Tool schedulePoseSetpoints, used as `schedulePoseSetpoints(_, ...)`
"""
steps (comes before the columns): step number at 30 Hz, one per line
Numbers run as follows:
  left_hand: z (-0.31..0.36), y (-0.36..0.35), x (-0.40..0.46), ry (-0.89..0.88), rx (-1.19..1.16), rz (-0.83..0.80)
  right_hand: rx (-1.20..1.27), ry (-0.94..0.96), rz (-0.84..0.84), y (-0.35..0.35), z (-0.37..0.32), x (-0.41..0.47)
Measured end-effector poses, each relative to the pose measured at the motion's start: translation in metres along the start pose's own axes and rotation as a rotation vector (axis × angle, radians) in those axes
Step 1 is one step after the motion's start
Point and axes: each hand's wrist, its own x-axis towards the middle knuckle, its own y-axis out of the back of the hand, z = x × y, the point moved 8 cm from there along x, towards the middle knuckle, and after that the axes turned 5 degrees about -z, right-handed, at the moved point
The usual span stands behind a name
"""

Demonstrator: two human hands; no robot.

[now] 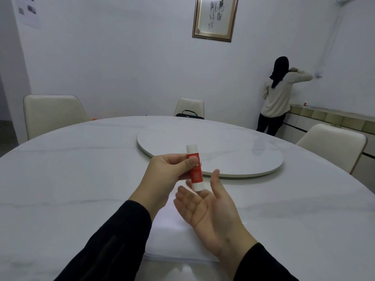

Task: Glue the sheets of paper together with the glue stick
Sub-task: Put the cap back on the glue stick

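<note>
A glue stick [195, 166] with a red label and white cap stands upright in the air above the table, pinched at its middle by my left hand [168, 171]. Just below and to the right, my right hand [207, 207] is held palm up with fingers spread, holding nothing, its fingertips close to the stick's white bottom end. White sheets of paper [174, 240] lie flat on the table under both forearms, partly hidden by them.
The round white marble table [60, 179] carries a raised turntable [233, 153] in its middle. Cream chairs stand around it, one with a black bag [189, 114]. A person [278, 96] stands at the far right by a low cabinet.
</note>
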Motion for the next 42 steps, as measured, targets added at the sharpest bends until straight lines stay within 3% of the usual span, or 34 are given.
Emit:
schedulePoseSetpoints(2,0.001,0.003,0.001,-0.003,-0.011,0.007,-0.013,0.003,0.012,0.003,-0.002,0.001)
schedulePoseSetpoints(6,0.002,0.003,0.000,-0.024,-0.002,0.034,-0.165,0.192,0.037,0.005,-0.012,0.003)
schedulePoseSetpoints(11,0.007,0.016,0.004,-0.052,-0.039,0.076,-1.139,0.188,0.139,0.001,-0.044,0.007)
schedulePoseSetpoints(15,-0.007,0.024,0.010,0.032,-0.081,0.052,-1.727,0.231,0.209,0.019,-0.079,0.057)
schedulePoseSetpoints(19,-0.020,0.023,0.012,0.092,-0.108,0.053,-2.020,0.228,-0.079,0.026,-0.053,0.103)
schedulePoseSetpoints(21,-0.023,0.023,0.013,0.099,-0.090,0.044,-2.039,0.262,-0.155,0.029,-0.042,0.115)
schedulePoseSetpoints(25,-0.030,0.018,0.014,0.118,-0.086,0.042,-2.056,0.446,-0.026,0.025,-0.053,0.112)
schedulePoseSetpoints(30,-0.034,0.014,0.013,0.131,0.014,0.035,-1.812,0.397,0.078,0.038,-0.060,0.099)
schedulePoseSetpoints(32,-0.036,0.011,0.013,0.143,0.002,0.018,-1.570,0.409,0.154,0.041,-0.072,0.088)
schedulePoseSetpoints(34,-0.037,0.009,0.012,0.154,-0.020,0.001,-1.050,0.505,0.199,0.038,-0.098,0.071)
schedulePoseSetpoints(36,-0.038,0.007,0.010,0.166,-0.032,-0.017,-0.626,0.562,0.114,0.024,-0.113,0.052)
schedulePoseSetpoints(37,-0.038,0.005,0.009,0.171,-0.033,-0.032,-0.564,0.569,0.058,0.014,-0.116,0.046)
schedulePoseSetpoints(42,-0.042,-0.009,0.003,0.196,-0.026,-0.137,-0.738,0.479,-0.051,-0.012,-0.095,0.035)
